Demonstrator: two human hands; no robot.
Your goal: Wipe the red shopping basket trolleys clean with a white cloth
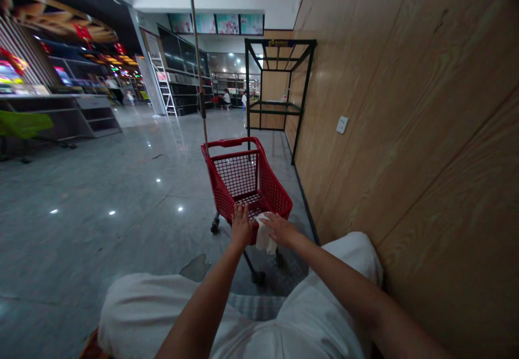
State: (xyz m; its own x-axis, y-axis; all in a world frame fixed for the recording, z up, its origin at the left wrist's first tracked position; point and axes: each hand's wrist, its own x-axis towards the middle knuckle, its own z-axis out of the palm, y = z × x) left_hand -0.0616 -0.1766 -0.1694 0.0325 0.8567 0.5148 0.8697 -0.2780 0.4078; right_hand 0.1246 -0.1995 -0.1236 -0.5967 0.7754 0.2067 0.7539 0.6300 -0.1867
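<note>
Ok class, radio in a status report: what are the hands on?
Left hand on red plastic cart rim; right hand on white cloth over rim; black metal rack ahead.

1. Left hand (241, 226) lies spread on the near rim of a small red plastic shopping cart (237, 175), at 12 o'clock
2. Right hand (281, 229) presses a white cloth (264, 235) against that rim, just beside the left hand
3. A wood-panelled wall (417, 132) with 1 wall socket (342, 125) runs along 3 o'clock
4. A black metal shelf frame (279, 83) stands at 1 o'clock
5. An aluminium ladder (163, 86) leans at 11 o'clock
</note>
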